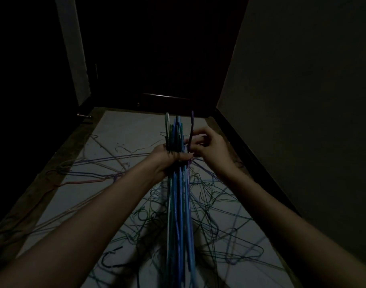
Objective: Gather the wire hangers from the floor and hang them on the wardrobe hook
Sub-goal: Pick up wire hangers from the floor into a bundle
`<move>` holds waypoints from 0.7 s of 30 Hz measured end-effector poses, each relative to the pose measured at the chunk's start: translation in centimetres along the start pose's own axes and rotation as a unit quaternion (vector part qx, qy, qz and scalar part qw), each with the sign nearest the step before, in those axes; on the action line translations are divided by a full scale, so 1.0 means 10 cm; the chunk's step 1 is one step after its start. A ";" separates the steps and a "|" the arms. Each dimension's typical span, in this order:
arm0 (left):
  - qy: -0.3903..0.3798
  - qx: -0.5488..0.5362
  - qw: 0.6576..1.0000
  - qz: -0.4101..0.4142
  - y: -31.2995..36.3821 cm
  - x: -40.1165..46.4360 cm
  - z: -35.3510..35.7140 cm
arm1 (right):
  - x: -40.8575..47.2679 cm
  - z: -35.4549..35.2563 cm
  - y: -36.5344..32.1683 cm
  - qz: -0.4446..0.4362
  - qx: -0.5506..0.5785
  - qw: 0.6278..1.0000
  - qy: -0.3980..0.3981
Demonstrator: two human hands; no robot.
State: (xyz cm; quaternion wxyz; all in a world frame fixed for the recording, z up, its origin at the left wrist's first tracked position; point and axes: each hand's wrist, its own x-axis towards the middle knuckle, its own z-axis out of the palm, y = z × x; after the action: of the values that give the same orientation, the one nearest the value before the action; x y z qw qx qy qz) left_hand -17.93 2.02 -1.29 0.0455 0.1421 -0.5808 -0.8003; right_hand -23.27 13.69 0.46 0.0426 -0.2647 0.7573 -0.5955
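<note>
Dim floor; left hand clenches hanger bundle, right hand pinches purple hanger.

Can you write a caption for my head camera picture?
Left hand grips a bundle of wire hangers; right hand pinches a purple hanger.

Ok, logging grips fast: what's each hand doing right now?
Left hand: gripping the bundle of hangers.
Right hand: pinching the purple hanger at its neck.
</note>
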 end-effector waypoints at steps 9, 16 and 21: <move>0.149 -0.023 0.988 0.044 -0.11 0.12 -0.11 | -0.20 0.20 0.18 0.149 0.023 0.986 -0.065; 0.133 0.000 0.989 0.060 -0.11 0.11 -0.20 | -0.12 0.17 0.08 0.119 0.030 0.992 -0.004; 0.121 0.009 0.992 0.045 -0.15 0.10 -0.28 | 0.02 -0.12 -0.05 0.080 0.033 0.992 0.089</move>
State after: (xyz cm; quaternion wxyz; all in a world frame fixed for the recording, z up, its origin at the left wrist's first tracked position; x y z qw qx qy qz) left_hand -17.94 -0.34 -3.68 0.1506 0.2122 -0.5844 -0.7686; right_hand -23.69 14.54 1.32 0.0319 -0.1476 0.7567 -0.6360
